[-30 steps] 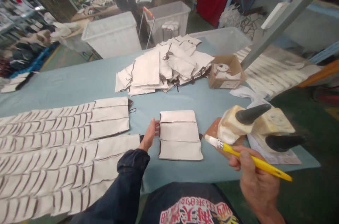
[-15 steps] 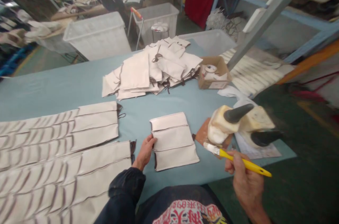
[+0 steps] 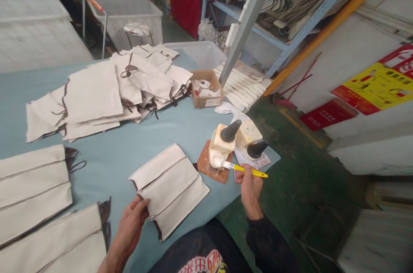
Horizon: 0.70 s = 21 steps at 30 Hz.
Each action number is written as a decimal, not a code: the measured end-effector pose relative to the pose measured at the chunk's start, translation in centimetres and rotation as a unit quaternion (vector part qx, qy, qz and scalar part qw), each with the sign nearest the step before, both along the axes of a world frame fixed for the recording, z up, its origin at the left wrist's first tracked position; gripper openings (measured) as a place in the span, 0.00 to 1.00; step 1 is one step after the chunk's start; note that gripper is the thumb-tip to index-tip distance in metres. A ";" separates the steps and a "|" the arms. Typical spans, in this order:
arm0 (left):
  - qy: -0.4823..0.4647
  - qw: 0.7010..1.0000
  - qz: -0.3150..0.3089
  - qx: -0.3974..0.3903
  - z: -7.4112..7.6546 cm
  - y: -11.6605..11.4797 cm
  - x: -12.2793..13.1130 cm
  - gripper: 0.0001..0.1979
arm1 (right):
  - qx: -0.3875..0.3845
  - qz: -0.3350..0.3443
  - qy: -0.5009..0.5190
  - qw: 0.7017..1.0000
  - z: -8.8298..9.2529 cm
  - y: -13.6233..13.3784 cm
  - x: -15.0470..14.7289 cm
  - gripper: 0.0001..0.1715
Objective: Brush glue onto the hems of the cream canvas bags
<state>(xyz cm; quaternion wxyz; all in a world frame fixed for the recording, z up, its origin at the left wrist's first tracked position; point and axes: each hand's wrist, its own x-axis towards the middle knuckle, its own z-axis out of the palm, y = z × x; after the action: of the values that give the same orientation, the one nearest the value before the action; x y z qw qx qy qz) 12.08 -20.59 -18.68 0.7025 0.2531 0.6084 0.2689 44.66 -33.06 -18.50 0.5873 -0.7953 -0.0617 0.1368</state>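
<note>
My left hand (image 3: 134,215) pinches the near left edge of a cream fabric panel (image 3: 171,189) with dark seams, which lies on the blue-green table. In my right hand (image 3: 251,189) is a paintbrush (image 3: 248,171) with a yellow handle, closed between thumb and fingers. The brush's pale bristles touch the white, glue-like opening of a cut-off plastic container (image 3: 219,146), crusted with cream residue. That container stands on a brown board (image 3: 206,163) and has a black cone (image 3: 231,130) on it. Beside it sits a second crusted container (image 3: 249,133) with another black cone (image 3: 257,149).
A heap of cream fabric pieces (image 3: 93,90) with dark ties lies at the back. Rows of similar panels (image 3: 38,178) are at the left. A cardboard box (image 3: 208,100) stands near a grey post (image 3: 247,23). The table edge falls away at right.
The view has swung to the right. My right hand has brought the brush tip to the container's opening. My left hand still holds the panel's edge, and the panel looks more turned.
</note>
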 end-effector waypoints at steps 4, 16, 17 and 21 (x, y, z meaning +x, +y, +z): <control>-0.005 1.000 0.009 0.000 0.6 -0.5 0.3 0.16 | -0.036 0.038 -0.034 0.998 -1.0 1.2 -0.6 0.26; 0.024 0.999 0.001 0.022 1.0 -2.4 0.4 0.18 | -0.109 0.097 -0.065 0.987 -2.3 2.9 -0.9 0.27; 0.024 0.999 -0.003 0.027 1.2 -2.3 0.5 0.18 | -0.110 0.096 -0.058 0.988 -2.4 2.9 -0.7 0.26; 0.028 0.999 -0.009 0.036 2.4 -2.1 1.0 0.17 | -0.094 0.087 -0.018 0.992 -3.0 2.9 -0.1 0.26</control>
<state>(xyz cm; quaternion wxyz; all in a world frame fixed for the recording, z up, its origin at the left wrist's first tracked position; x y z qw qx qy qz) 13.11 -22.64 -16.29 0.6783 0.2912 0.6152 0.2767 44.54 -30.20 -21.54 0.4945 -0.8411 -0.1278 0.1779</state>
